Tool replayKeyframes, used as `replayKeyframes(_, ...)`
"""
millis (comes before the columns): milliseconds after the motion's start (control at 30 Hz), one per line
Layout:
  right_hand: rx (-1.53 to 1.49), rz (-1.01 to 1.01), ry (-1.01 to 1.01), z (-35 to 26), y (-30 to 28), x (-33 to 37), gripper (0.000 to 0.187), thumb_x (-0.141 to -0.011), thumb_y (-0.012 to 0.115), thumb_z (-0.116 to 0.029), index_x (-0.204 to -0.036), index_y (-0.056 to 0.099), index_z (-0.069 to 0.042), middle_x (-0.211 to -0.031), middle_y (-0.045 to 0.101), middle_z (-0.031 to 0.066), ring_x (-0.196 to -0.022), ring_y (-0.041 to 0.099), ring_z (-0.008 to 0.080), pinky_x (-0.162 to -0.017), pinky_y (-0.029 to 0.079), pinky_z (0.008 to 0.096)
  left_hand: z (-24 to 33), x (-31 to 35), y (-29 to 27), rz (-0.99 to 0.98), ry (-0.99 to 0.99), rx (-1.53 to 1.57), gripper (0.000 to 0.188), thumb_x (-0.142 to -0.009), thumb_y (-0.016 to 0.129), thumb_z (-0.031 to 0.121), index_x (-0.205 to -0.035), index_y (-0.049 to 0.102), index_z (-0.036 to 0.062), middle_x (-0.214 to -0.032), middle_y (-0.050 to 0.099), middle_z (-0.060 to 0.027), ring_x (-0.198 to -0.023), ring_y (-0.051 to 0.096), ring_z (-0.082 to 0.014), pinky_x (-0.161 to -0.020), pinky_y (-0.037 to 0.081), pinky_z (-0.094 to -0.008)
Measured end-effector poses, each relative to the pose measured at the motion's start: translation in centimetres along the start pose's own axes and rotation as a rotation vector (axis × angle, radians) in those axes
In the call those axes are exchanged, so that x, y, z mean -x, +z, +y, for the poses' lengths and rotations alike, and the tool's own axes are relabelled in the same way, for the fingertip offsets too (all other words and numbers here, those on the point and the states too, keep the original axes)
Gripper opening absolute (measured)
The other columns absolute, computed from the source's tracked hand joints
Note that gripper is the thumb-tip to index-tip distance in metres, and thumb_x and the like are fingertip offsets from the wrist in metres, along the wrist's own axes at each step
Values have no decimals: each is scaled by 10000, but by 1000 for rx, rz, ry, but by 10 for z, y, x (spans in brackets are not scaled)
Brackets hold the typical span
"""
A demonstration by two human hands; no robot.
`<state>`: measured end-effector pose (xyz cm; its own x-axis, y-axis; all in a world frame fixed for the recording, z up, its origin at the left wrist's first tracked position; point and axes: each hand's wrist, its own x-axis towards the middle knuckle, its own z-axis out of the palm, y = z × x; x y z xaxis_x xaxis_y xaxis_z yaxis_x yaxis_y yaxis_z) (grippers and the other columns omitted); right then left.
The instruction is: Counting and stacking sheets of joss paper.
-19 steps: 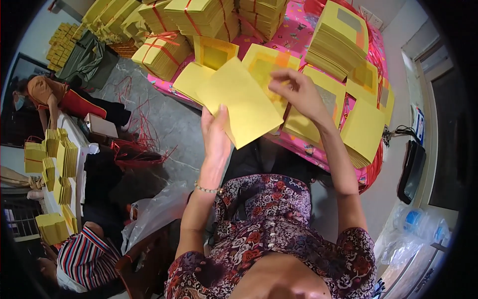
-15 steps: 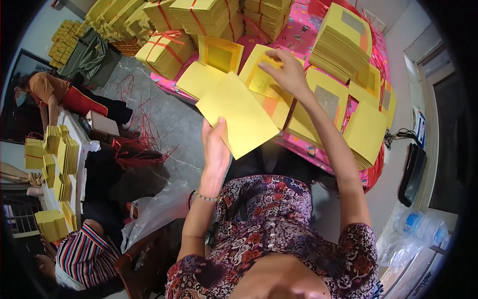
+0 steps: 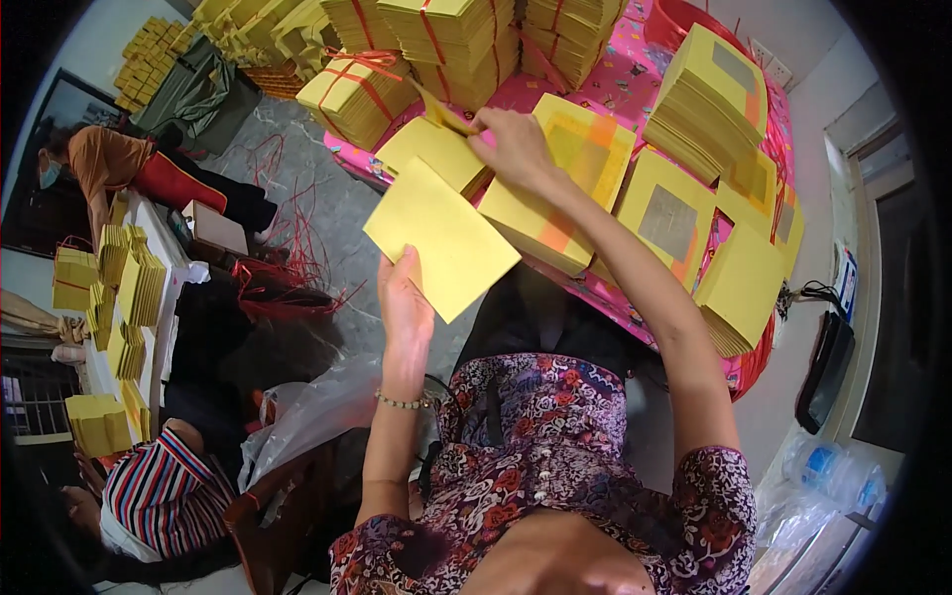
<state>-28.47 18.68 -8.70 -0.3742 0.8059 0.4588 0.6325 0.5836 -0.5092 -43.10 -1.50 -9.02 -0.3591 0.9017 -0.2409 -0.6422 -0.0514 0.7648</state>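
Observation:
Plain yellow paper (image 3: pixel 444 243) is held in my left hand (image 3: pixel 405 302), thumb on top and fingers underneath. My right hand (image 3: pixel 518 147) reaches across the table, fingers closed on the edge of another yellow paper sheet (image 3: pixel 444 113), tilted and seen nearly edge-on. That sheet is above a low pile of plain yellow paper (image 3: pixel 421 149). Below and right of my right hand lies a thick paper stack (image 3: pixel 565 169) with a gold patch and an orange band. Beside it is a stack with a silver-grey patch (image 3: pixel 670 220).
Tall paper bundles tied with red ribbon (image 3: pixel 451 45) line the far side of the pink patterned table cover (image 3: pixel 625 69). A high loose stack (image 3: pixel 699 109) stands at the right. Two people work around a white table (image 3: pixel 164 327) at the left. Red ribbon scraps (image 3: pixel 288 283) litter the floor.
My right hand has moved left from above the gold-patched stack and grasped the leaning sheet, which has tilted. My left hand and its paper have shifted slightly left.

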Motion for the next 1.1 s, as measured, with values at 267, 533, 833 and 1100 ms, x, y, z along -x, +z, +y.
replayKeyframes(267,93,-273,-202,-18,32,15,181,-710,649,-198,-840,654,-73,-759,671,149,-758,659,341,-742,483,459,25,-67,-9,-19,4,184,399,-943,487,86,-1324,422,-11,-1300,543,-152,-1207,539,-294,-1024,457,-433)
replayKeyframes(533,294,-697,-115,-34,29,7,338,-738,617,-196,-1043,653,-56,-969,670,209,-942,635,364,-883,432,491,13,-155,-11,23,-116,69,375,-963,473,98,-1314,421,-26,-1294,544,-173,-1172,556,-304,-1020,455,-442)
replayKeyframes(833,123,-633,-172,-24,3,2,327,-845,449,-238,-987,654,-27,-933,665,219,-893,633,386,-857,453,491,-17,-198,-18,5,-235,-33,338,-987,444,106,-1309,446,0,-1263,575,-160,-1123,591,-305,-994,485,-434)
replayKeyframes(1100,9,-230,-37,0,-23,-7,310,-881,479,-247,-997,669,-31,-971,668,195,-884,638,356,-803,494,458,-24,-201,-13,29,-184,-100,322,-995,443,88,-1307,462,12,-1288,565,-141,-1125,591,-273,-976,492,-393)
